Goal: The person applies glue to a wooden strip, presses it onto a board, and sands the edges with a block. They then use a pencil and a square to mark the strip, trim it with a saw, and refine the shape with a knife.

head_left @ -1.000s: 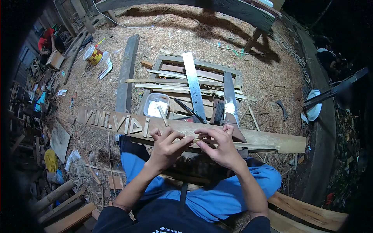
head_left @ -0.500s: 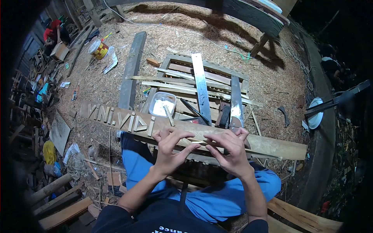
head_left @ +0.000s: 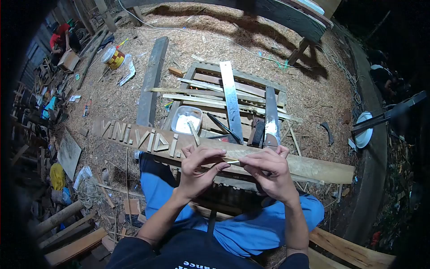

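My left hand [head_left: 199, 172] and my right hand [head_left: 268, 172] are close together over a long wooden board [head_left: 320, 170]. Between their fingertips is a small, thin wooden strip [head_left: 233, 162], pinched at either end. Raised wooden letters [head_left: 139, 136] reading "VINI.VIDI." run along the board's left part. Just behind the board, a plastic tub [head_left: 187, 121] contains white paste, probably glue, and a flat stick [head_left: 194, 133] leans out of it. The board lies across in front of my knees, and my hands cover part of its middle.
Beyond the board, a slatted wooden frame [head_left: 278, 89] carries loose strips, a metal ruler [head_left: 230, 96] and a handsaw [head_left: 271, 116]. A thick beam [head_left: 152, 85] lies left of it. A bucket [head_left: 113, 57] and a person in red [head_left: 59, 38] are farther back.
My right hand has turned, its fingers now closed around the strip's right end. The strip shows more plainly between both hands, which have shifted slightly.
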`<action>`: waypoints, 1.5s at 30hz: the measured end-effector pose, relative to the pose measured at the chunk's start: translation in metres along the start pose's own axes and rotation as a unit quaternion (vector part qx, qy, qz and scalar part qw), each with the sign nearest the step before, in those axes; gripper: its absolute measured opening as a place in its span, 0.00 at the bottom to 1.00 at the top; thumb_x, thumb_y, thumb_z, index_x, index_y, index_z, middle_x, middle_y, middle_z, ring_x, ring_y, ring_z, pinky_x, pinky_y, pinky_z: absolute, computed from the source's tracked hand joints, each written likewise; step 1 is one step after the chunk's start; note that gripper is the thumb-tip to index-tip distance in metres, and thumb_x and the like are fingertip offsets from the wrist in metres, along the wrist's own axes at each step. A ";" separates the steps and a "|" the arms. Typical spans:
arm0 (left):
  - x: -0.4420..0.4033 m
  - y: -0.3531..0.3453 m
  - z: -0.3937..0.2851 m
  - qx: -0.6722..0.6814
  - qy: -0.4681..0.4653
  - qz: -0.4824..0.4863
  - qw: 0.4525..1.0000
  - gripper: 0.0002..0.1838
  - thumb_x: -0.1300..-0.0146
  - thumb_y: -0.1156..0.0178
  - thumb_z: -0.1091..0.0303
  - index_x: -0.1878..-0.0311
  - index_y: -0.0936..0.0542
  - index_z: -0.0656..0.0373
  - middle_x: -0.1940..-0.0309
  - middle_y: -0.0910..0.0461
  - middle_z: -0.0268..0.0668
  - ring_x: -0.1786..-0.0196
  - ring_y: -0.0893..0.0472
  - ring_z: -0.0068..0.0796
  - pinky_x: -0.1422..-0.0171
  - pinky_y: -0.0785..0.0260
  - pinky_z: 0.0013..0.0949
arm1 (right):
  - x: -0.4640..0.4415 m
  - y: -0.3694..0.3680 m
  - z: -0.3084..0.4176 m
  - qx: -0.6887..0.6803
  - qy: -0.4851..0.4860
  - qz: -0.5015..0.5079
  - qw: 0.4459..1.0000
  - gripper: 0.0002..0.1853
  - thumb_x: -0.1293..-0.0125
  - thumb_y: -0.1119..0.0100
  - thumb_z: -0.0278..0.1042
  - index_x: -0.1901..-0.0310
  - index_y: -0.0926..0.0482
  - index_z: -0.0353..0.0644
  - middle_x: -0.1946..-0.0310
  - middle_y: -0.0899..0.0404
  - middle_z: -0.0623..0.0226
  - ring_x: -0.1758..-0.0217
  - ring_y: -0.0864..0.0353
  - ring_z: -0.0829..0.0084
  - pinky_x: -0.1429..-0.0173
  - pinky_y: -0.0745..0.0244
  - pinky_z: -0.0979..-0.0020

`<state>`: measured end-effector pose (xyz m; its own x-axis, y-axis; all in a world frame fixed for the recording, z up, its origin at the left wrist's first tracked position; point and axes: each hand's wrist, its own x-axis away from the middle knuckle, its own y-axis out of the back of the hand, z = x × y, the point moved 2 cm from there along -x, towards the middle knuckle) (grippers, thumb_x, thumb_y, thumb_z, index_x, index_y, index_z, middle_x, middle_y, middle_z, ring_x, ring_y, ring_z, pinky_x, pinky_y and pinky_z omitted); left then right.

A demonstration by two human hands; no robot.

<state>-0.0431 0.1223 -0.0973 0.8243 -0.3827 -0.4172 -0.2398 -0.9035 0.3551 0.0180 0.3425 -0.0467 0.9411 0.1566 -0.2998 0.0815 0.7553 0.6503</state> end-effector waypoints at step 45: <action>-0.004 0.008 0.003 -0.146 -0.170 0.034 0.974 0.21 0.48 0.25 0.73 0.50 0.09 0.40 0.52 0.11 0.18 0.57 0.26 0.29 0.43 0.41 0.36 | -0.004 -0.004 -0.002 -0.079 -0.071 0.050 0.993 0.12 0.36 0.27 0.29 0.51 0.07 0.51 0.69 0.13 0.75 0.61 0.24 0.79 0.42 0.46 0.68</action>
<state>-0.0503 0.1159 -0.0949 0.5823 -0.5264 -0.6196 -0.0910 -0.7995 0.5937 0.0129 0.3402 -0.0494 0.9795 0.1537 -0.1304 -0.0571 0.8320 0.5518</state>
